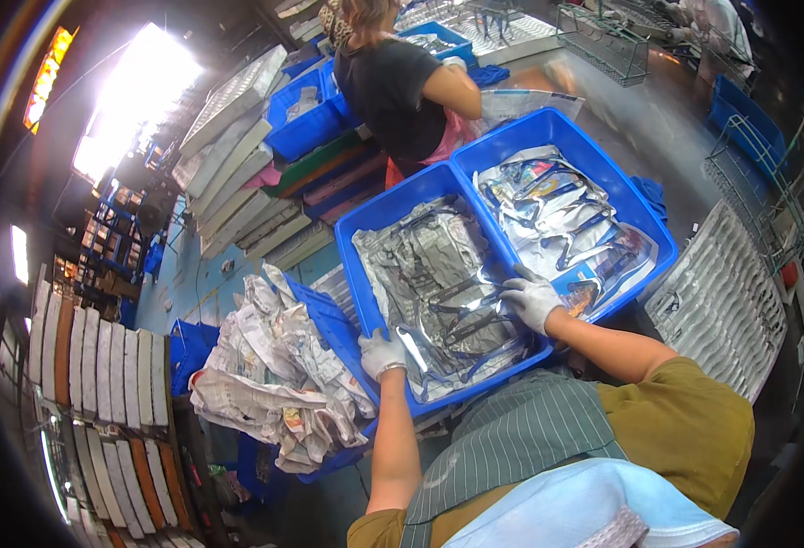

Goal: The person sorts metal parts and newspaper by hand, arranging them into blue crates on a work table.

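In front of me stands a blue plastic tub [347, 265] lined with crumpled newspaper, holding several long, shiny metal pieces [464, 315] whose exact kind I cannot make out. My left hand [382, 354], in a whitish glove, is closed on its left rim. At its right rim is my right hand [530, 300], gloved too, with fingers curled over the edge beside the second tub. That second blue tub [562, 123] adjoins it on the right, with more metal pieces [576, 215] lying on printed paper.
A heap of crumpled newspaper [274, 374] fills a blue tub at my left. Beyond the tubs a person in a dark shirt [384, 91] stands near stacked pale trays [238, 155]. A ridged tray [722, 301] and a wire basket [749, 183] are at right.
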`<move>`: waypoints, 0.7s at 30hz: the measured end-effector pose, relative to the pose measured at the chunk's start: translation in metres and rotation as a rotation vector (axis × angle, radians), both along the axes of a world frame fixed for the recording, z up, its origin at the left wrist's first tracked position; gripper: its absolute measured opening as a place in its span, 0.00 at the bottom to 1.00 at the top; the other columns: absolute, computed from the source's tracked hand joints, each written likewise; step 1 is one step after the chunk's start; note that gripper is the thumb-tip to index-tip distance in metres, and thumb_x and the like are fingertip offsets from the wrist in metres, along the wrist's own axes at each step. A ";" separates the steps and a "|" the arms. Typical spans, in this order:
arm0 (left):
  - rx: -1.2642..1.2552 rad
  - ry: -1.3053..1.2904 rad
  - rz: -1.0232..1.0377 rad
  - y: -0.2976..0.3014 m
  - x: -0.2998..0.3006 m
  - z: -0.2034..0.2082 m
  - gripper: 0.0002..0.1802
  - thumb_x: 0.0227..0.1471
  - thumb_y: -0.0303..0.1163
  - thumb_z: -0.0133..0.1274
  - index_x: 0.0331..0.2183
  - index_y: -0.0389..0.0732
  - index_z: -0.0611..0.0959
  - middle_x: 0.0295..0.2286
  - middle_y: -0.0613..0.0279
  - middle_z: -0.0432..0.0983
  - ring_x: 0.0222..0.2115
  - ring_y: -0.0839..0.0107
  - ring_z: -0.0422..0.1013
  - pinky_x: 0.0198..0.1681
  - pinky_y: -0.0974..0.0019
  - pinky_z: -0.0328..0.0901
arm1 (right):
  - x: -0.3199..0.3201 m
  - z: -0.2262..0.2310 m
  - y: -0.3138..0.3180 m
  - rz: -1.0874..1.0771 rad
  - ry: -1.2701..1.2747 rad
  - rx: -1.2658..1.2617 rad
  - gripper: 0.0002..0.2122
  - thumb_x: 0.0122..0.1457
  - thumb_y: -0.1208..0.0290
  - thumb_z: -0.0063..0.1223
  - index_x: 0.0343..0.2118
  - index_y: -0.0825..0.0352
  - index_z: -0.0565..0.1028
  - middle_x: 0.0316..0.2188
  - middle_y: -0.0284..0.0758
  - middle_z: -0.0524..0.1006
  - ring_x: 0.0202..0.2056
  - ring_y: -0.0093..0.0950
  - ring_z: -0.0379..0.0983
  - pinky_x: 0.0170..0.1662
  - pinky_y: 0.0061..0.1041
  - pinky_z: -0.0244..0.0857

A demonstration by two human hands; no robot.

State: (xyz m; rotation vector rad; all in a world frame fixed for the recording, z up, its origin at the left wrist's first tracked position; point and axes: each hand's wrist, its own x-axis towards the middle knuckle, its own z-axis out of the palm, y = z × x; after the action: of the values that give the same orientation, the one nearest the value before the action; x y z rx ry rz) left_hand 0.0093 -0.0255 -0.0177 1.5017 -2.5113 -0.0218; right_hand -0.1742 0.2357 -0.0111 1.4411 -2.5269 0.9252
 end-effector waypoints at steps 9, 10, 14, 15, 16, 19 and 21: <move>0.039 -0.031 0.005 -0.001 0.002 0.001 0.23 0.44 0.50 0.47 0.37 0.45 0.81 0.42 0.41 0.67 0.34 0.49 0.72 0.39 0.56 0.66 | -0.006 -0.007 -0.003 0.070 0.004 0.011 0.10 0.43 0.74 0.53 0.32 0.59 0.77 0.39 0.28 0.74 0.53 0.40 0.60 0.52 0.35 0.60; 0.039 -0.029 -0.009 -0.002 0.002 0.000 0.23 0.44 0.50 0.47 0.37 0.45 0.81 0.42 0.41 0.67 0.34 0.49 0.72 0.39 0.56 0.66 | -0.007 -0.009 -0.002 0.064 -0.005 0.008 0.10 0.43 0.74 0.53 0.32 0.59 0.77 0.39 0.27 0.74 0.53 0.40 0.60 0.52 0.35 0.60; 0.035 -0.032 0.004 -0.005 0.001 -0.004 0.22 0.43 0.48 0.47 0.36 0.45 0.81 0.41 0.41 0.67 0.33 0.49 0.72 0.39 0.55 0.66 | -0.006 -0.009 -0.002 0.064 -0.006 0.021 0.11 0.43 0.74 0.53 0.32 0.58 0.77 0.39 0.27 0.75 0.54 0.39 0.60 0.52 0.35 0.60; 0.036 -0.034 0.010 -0.005 0.002 -0.003 0.21 0.43 0.48 0.47 0.35 0.44 0.81 0.41 0.40 0.67 0.33 0.48 0.72 0.39 0.55 0.66 | -0.005 -0.009 -0.001 0.064 -0.003 0.021 0.11 0.43 0.74 0.53 0.32 0.58 0.77 0.39 0.27 0.75 0.54 0.39 0.60 0.52 0.35 0.60; 0.024 -0.022 -0.001 -0.005 0.002 -0.004 0.20 0.43 0.46 0.47 0.34 0.44 0.81 0.40 0.41 0.68 0.33 0.49 0.72 0.39 0.54 0.66 | -0.005 -0.008 -0.001 0.064 -0.007 0.023 0.10 0.43 0.74 0.53 0.32 0.58 0.77 0.39 0.27 0.75 0.54 0.39 0.60 0.52 0.35 0.60; 0.014 -0.023 -0.003 -0.003 0.002 -0.003 0.20 0.43 0.46 0.46 0.34 0.44 0.81 0.39 0.41 0.68 0.32 0.48 0.72 0.39 0.55 0.66 | -0.006 -0.010 -0.001 0.063 -0.009 0.023 0.10 0.43 0.74 0.53 0.32 0.58 0.77 0.39 0.26 0.75 0.54 0.39 0.60 0.52 0.35 0.60; 0.011 -0.025 0.002 -0.001 0.000 -0.001 0.20 0.43 0.46 0.46 0.34 0.44 0.81 0.39 0.41 0.68 0.32 0.48 0.72 0.39 0.55 0.66 | -0.007 -0.011 -0.002 0.063 -0.010 0.023 0.10 0.43 0.74 0.53 0.32 0.58 0.77 0.39 0.26 0.75 0.54 0.39 0.60 0.51 0.36 0.60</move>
State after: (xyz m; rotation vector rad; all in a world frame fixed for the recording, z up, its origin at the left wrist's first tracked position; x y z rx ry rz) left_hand 0.0097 -0.0269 -0.0184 1.5175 -2.5336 -0.0172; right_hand -0.1809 0.2340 -0.0225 1.5344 -2.5207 0.9180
